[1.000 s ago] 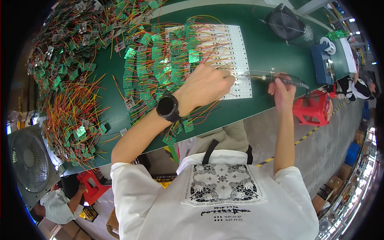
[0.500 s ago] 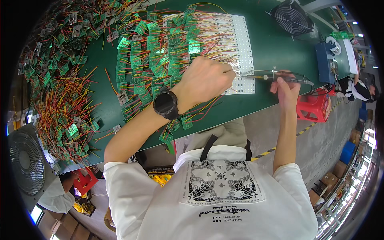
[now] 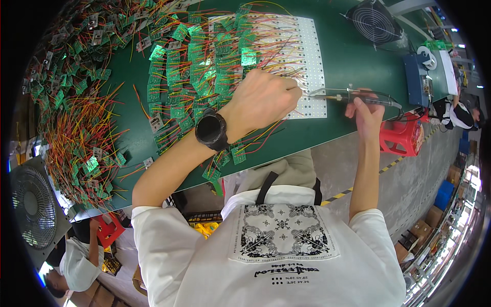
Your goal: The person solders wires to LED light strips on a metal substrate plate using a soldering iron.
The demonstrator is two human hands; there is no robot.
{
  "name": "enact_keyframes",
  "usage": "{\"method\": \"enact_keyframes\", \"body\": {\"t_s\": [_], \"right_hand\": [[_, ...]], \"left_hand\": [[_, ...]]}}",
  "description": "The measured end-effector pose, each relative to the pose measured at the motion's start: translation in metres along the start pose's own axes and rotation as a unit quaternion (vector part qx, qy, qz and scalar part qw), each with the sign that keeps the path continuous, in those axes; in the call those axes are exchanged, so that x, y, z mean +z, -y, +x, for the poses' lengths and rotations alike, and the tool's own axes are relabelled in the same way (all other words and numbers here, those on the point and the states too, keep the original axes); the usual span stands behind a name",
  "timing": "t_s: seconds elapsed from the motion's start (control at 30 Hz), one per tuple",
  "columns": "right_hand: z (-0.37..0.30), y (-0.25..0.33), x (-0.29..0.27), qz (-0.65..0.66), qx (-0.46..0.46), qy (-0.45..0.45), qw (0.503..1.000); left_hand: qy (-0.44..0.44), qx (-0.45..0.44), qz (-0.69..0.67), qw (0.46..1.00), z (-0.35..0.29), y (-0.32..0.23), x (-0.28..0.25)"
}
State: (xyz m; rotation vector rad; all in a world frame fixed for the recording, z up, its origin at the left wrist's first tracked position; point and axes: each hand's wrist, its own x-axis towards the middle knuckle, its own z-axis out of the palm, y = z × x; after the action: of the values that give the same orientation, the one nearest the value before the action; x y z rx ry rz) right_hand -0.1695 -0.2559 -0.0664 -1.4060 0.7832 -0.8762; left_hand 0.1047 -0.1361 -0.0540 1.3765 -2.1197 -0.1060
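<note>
Currently, right hand (image 3: 367,111) clamped on soldering iron (image 3: 339,97), left hand (image 3: 263,98) over white perforated board (image 3: 312,66), grip hidden and unclear, wired circuit boards (image 3: 222,84) on green worktop (image 3: 353,59)

A grey floor (image 3: 332,163) is crossed by yellow-and-black striped tape (image 3: 338,196). A red stool (image 3: 400,135) is placed beside the green worktop (image 3: 348,56). At right, cardboard boxes (image 3: 434,216) and a blue container (image 3: 445,192) are seen near bright light; another red stool (image 3: 107,231) is glimpsed lower left.
</note>
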Motion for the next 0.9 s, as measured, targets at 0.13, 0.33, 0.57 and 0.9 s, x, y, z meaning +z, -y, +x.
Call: {"method": "enact_keyframes", "body": {"t_s": [0.13, 0.33, 0.57, 0.9], "right_hand": [[0.0006, 0.0009, 0.0009, -0.008, -0.001, 0.002, 1.0], [0.0008, -0.0029, -0.0033, -0.01, 0.002, 0.009, 1.0], [0.0004, -0.0016, -0.0015, 0.044, -0.008, -0.028, 0.999], [0.0016, 0.0006, 0.0014, 0.066, 0.0, -0.058, 0.996]], "left_hand": [[0.006, 0.003, 0.006, 1.0, -0.0004, 0.0012, 0.0011], [0.006, 0.002, 0.002, 1.0, -0.0013, 0.0015, 0.0019], [0.006, 0.005, 0.006, 1.0, -0.001, 0.0015, 0.0007], [0.004, 0.039, -0.026, 0.999, 0.005, -0.0034, -0.0073]]}}
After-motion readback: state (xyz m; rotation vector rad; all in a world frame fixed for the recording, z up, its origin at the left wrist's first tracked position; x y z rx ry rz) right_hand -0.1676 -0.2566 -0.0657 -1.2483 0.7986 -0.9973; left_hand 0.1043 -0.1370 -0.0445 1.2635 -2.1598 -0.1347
